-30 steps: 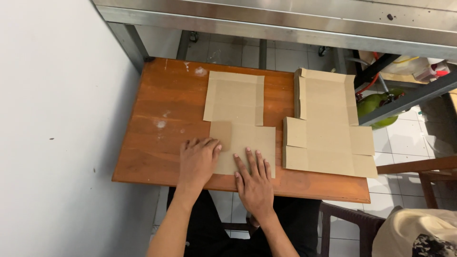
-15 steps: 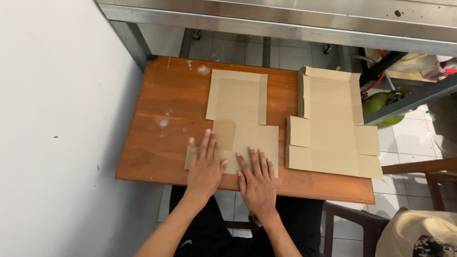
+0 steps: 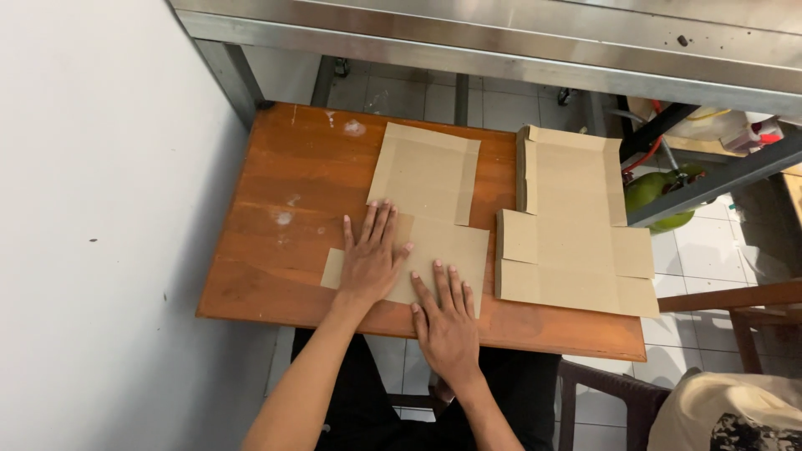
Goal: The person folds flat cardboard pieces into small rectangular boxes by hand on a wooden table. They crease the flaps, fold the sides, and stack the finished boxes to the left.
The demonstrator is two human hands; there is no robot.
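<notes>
Starting at the left, I am seeing a plain white wall (image 3: pixel 92 209) running beside a reddish wooden table (image 3: pixel 276 217) with a few pale smears on its top. Lying flat on that table is an unfolded cardboard box blank (image 3: pixel 426 179), tan, its far panel stretching toward the table's back edge and its near flaps sitting close to the front edge. My left hand (image 3: pixel 369 260) is pressing palm down on the near left part of this blank, fingers spread and straight, gripping nothing, the forearm coming up from the lower left. Just to its right, my right hand (image 3: pixel 447 321) is lying flat as well, fingers splayed and released, the fingertips resting on the blank's near edge while the heel of the hand is hanging over the table's front rim; the two hands are sitting just beside each other, not overlapping. Further right, apart from the first blank, a small stack of flattened box blanks (image 3: pixel 572 225) is lying on the table, several layers showing at its left edges, nothing lying inside or on top of it. Beyond the table's far edge a stainless steel counter (image 3: pixel 501 38) is crossing the view, and at the far right a green rounded object (image 3: pixel 660 190) is sitting low under a dark metal frame, near a wooden chair (image 3: pixel 743 305).
</notes>
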